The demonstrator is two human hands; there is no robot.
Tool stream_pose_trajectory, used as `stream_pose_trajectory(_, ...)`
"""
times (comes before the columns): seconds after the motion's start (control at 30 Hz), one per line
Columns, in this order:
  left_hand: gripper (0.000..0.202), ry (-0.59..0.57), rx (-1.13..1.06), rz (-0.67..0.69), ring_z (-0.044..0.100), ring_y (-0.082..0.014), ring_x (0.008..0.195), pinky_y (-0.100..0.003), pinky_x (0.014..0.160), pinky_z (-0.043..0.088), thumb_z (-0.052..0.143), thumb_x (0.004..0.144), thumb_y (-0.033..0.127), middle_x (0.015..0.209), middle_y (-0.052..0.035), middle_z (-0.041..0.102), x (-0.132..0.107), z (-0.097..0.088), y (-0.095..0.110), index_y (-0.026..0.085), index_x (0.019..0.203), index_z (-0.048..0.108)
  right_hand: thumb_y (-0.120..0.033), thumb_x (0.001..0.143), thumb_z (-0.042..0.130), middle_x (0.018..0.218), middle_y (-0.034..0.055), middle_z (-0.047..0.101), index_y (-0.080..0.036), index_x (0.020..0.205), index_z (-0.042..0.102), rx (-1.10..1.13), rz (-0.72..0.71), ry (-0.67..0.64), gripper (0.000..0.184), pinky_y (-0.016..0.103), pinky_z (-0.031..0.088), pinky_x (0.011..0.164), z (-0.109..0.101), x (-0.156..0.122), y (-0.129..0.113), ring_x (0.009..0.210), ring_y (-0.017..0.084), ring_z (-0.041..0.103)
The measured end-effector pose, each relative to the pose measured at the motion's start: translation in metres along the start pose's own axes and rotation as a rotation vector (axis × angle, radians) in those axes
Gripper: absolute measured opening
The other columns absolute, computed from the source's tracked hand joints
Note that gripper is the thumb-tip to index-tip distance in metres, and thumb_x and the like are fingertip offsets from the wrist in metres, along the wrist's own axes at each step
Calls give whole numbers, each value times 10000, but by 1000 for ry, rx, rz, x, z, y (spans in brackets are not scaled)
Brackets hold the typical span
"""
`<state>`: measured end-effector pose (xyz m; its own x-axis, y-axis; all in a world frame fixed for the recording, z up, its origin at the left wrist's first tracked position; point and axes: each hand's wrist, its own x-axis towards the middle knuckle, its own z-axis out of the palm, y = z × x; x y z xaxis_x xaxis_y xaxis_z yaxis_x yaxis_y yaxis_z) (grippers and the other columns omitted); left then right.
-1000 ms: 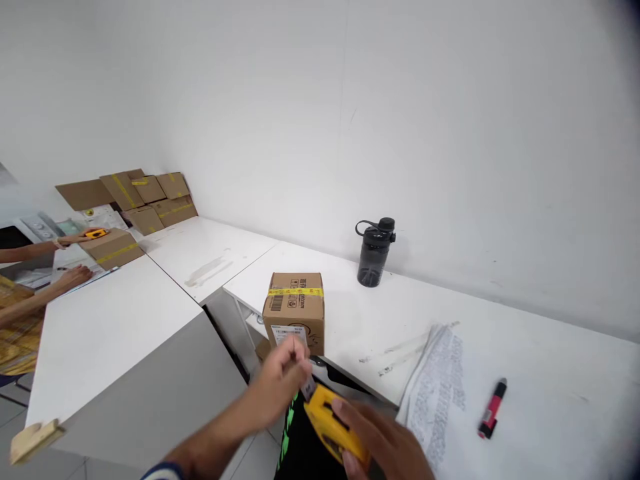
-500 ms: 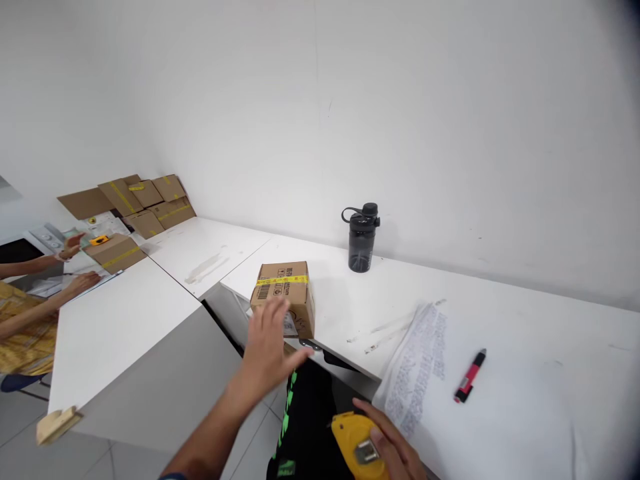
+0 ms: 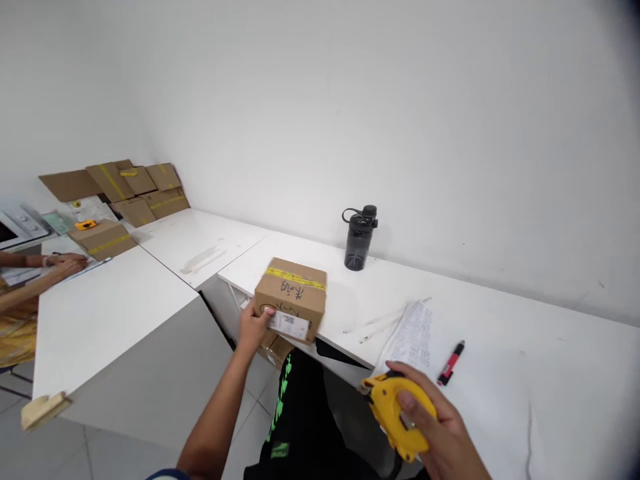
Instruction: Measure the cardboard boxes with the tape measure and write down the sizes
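My left hand (image 3: pixel 254 328) grips a small cardboard box (image 3: pixel 290 303) at its lower left corner, thumb on the front face and the other fingers hidden. Yellow tape runs across the top of the box, and its near side carries handwriting and a white label. The box is at the front edge of the white table (image 3: pixel 320 248), turned a little. My right hand (image 3: pixel 440 417) holds a yellow tape measure (image 3: pixel 383 407) above my lap, thumb pressed on its side. Just beyond it lie a written paper sheet (image 3: pixel 411 337) and a red and black pen (image 3: pixel 451 363).
A dark shaker bottle (image 3: pixel 359 240) stands near the wall. On the left, another person's hands (image 3: pixel 67 265) rest by papers and a taped box (image 3: pixel 105 239) with an orange and black object on it. Several cardboard boxes (image 3: pixel 137 190) lean in the far corner.
My left hand has closed on the box, which is now turned so its labelled side faces me. The tape measure has risen to the right. The other person's hands have come together.
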<state>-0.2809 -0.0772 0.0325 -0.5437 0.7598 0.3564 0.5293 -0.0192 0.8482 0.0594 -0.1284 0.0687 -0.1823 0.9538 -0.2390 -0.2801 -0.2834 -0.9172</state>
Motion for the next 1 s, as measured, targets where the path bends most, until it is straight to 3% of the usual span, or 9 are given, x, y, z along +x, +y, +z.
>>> stream_pose_trajectory(0.07,644,-104,-166,-67,663,-297,938,-399,824,530,667,663,666,940,-98,741,-18,28,-15,130,1019,680,-556,678,762,900,44,693,-247,1046,660,-177,-172,-3,492,275,531,602,4,7,-21,722,197,639)
stream_pose_trajectory(0.2,680,-139,-318,20,610,-298,1094,-420,940,484,676,699,616,1140,-131,683,-31,74,-14,140,1181,605,-522,780,681,928,29,692,-267,1016,646,-572,-526,-49,349,257,536,567,22,24,-61,695,174,637)
stream_pose_trajectory(0.37,558,154,-151,238,477,-283,1276,-451,1083,364,685,778,450,1312,-147,548,-44,67,44,183,1247,546,-380,869,617,923,45,706,-250,1046,602,-1037,-1122,-175,220,259,540,585,42,50,-88,719,168,670)
stream_pose_trajectory(0.43,354,34,-214,281,582,-241,1078,-416,994,427,596,856,447,1072,-103,645,-56,49,73,187,1094,612,-346,891,589,830,53,690,-226,1043,599,-1200,-1365,-214,194,251,507,536,47,56,-90,663,163,649)
stream_pose_trajectory(0.53,360,-426,-450,130,602,-171,813,-310,777,476,504,905,511,853,-50,651,-71,26,109,174,953,622,-313,916,550,726,46,638,-211,1031,603,-1379,-1599,-307,162,239,430,461,50,54,-89,581,151,580)
stream_pose_trajectory(0.67,436,-826,-663,-105,419,-76,541,-214,519,310,685,753,560,594,33,501,-69,16,123,159,697,524,-275,927,531,723,40,609,-236,1073,608,-1505,-1628,-467,170,245,419,484,49,40,-85,586,144,544)
stream_pose_trajectory(0.77,454,-991,-703,-193,368,-58,492,-210,484,247,752,684,516,533,52,450,-53,14,115,164,613,475,-264,926,535,759,43,617,-247,1109,602,-1537,-1602,-533,196,257,434,517,39,36,-89,612,151,544)
stream_pose_trajectory(0.83,412,-930,-724,-225,382,-65,487,-217,490,277,732,699,503,534,48,456,-34,10,107,164,628,509,-259,923,542,782,47,618,-244,1104,604,-1547,-1573,-511,192,253,419,515,26,41,-97,620,150,537)
stream_pose_trajectory(1.0,338,-545,-648,-214,326,-74,512,-237,539,318,639,785,445,554,61,346,34,-1,80,176,638,499,-326,933,531,798,33,603,-254,1088,615,-1602,-1291,-437,190,234,409,513,-19,83,-128,624,137,551)
